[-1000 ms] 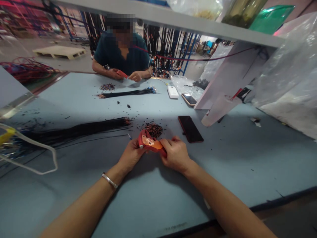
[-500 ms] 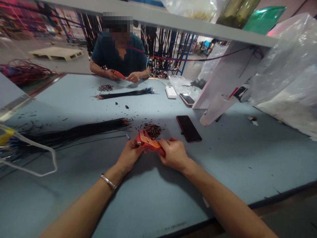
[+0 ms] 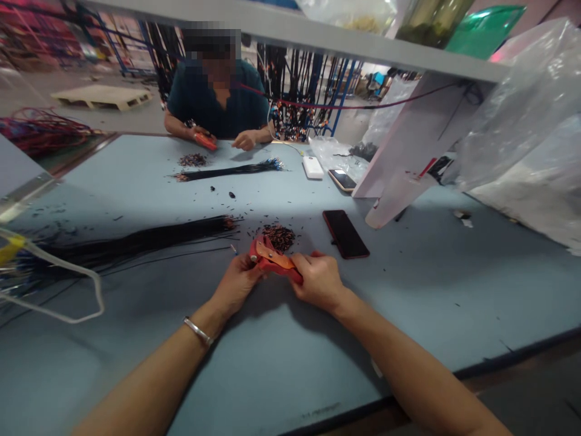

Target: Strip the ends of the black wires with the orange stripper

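My right hand is closed round the handles of a red and orange hand tool. At the tool's jaw end, my left hand is pinched together; a thin wire end sticks up beside its fingers, and the rest of what it grips is hidden. Just beyond the tool lies a heap of small dark and copper-coloured bits. A long bundle of black wires stretches across the table to the left, its copper-coloured ends toward the heap.
A dark phone lies right of the heap. Across the table, a person holds a red tool behind a smaller wire bundle. A white bent tube stands at left. A shelf crosses above; a plastic cup leans right.
The person's red tool has moved left, away from their other hand. My hands keep nearly the same place, and the handles of my tool look slightly more spread.
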`<action>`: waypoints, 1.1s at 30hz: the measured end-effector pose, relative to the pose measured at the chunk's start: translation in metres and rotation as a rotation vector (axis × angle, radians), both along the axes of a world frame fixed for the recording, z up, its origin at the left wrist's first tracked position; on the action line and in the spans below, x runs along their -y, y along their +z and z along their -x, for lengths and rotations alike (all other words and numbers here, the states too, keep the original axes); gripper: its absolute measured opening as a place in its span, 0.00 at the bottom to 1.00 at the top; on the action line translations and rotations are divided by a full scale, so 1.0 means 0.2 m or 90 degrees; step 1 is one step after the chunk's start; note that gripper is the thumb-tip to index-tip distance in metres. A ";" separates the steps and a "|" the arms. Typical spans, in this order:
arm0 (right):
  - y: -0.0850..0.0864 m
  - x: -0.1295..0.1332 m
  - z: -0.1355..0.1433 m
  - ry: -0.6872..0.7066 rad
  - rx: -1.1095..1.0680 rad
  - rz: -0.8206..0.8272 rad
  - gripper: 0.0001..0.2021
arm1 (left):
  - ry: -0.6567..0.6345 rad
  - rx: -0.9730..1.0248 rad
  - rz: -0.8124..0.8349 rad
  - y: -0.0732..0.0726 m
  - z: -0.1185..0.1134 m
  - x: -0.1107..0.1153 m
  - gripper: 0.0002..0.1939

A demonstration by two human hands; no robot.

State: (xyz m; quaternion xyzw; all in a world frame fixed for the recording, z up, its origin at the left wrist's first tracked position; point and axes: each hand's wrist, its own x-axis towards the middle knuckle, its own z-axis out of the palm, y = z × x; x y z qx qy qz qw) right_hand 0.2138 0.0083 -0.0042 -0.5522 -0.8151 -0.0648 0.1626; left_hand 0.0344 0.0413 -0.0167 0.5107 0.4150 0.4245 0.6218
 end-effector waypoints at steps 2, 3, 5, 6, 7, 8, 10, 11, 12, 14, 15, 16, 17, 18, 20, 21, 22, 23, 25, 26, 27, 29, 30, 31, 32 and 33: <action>0.00 0.00 0.00 0.003 -0.014 0.001 0.10 | 0.024 -0.025 -0.035 0.01 0.00 0.01 0.13; 0.00 0.00 -0.01 0.004 -0.030 -0.004 0.13 | 0.043 -0.045 -0.063 0.02 0.00 0.01 0.11; 0.01 0.01 -0.02 -0.001 -0.085 -0.018 0.16 | 0.115 -0.106 -0.126 0.04 0.00 0.02 0.10; 0.01 0.01 -0.03 -0.010 -0.121 -0.025 0.17 | 0.173 -0.144 -0.156 0.05 0.00 0.02 0.09; 0.01 0.02 -0.05 -0.024 -0.159 -0.028 0.17 | 0.238 -0.180 -0.181 0.05 0.01 0.01 0.09; 0.02 0.02 -0.06 -0.041 -0.197 -0.029 0.16 | 0.302 -0.205 -0.199 0.05 0.01 0.01 0.09; 0.03 0.02 -0.09 -0.064 -0.260 -0.028 0.15 | 0.392 -0.209 -0.213 0.04 0.02 -0.01 0.09; 0.03 0.02 -0.10 -0.068 -0.281 -0.033 0.14 | 0.417 -0.196 -0.210 0.03 0.03 -0.02 0.09; 0.04 0.02 -0.11 -0.064 -0.294 -0.042 0.14 | 0.430 -0.185 -0.206 0.02 0.03 -0.03 0.09; 0.05 0.01 -0.13 -0.026 -0.294 -0.067 0.15 | 0.436 -0.172 -0.199 0.01 0.03 -0.04 0.09; 0.06 0.01 -0.13 0.009 -0.279 -0.071 0.15 | 0.432 -0.169 -0.195 0.00 0.03 -0.04 0.09; 0.06 0.01 -0.13 0.051 -0.258 -0.066 0.16 | 0.432 -0.162 -0.188 0.01 0.03 -0.04 0.09; 0.07 0.02 -0.13 0.096 -0.230 -0.049 0.16 | 0.429 -0.154 -0.177 0.01 0.03 -0.04 0.09; 0.07 0.02 -0.13 0.138 -0.197 -0.022 0.16 | 0.425 -0.148 -0.164 0.02 0.03 -0.04 0.10; 0.09 0.04 -0.12 0.204 -0.129 0.046 0.17 | 0.411 -0.148 -0.142 0.04 0.03 -0.04 0.10; 0.10 0.05 -0.11 0.231 -0.097 0.081 0.18 | 0.404 -0.157 -0.139 0.04 0.03 -0.04 0.09; 0.11 0.06 -0.10 0.255 -0.066 0.111 0.19 | 0.403 -0.165 -0.142 0.04 0.03 -0.04 0.09; 0.12 0.07 -0.09 0.277 -0.037 0.137 0.19 | 0.403 -0.167 -0.146 0.04 0.03 -0.04 0.08; 0.14 0.09 -0.08 0.306 0.009 0.172 0.20 | 0.412 -0.149 -0.157 0.03 0.03 -0.04 0.07; 0.15 0.09 -0.08 0.311 0.026 0.183 0.21 | 0.415 -0.133 -0.161 0.02 0.03 -0.05 0.07; 0.16 0.10 -0.07 0.309 0.038 0.190 0.21 | 0.416 -0.117 -0.163 0.01 0.03 -0.05 0.06; 0.17 0.10 -0.08 0.295 0.057 0.198 0.22 | 0.415 -0.096 -0.163 0.00 0.03 -0.05 0.06; 0.18 0.10 -0.09 0.282 0.066 0.198 0.22 | 0.413 -0.093 -0.160 0.00 0.03 -0.06 0.06; 0.18 0.09 -0.10 0.264 0.074 0.198 0.23 | 0.411 -0.092 -0.157 0.00 0.02 -0.06 0.06; 0.18 0.09 -0.11 0.241 0.083 0.196 0.23 | 0.410 -0.094 -0.155 0.00 0.02 -0.06 0.06; 0.18 0.08 -0.12 0.209 0.091 0.193 0.24 | 0.409 -0.095 -0.154 0.00 0.02 -0.06 0.06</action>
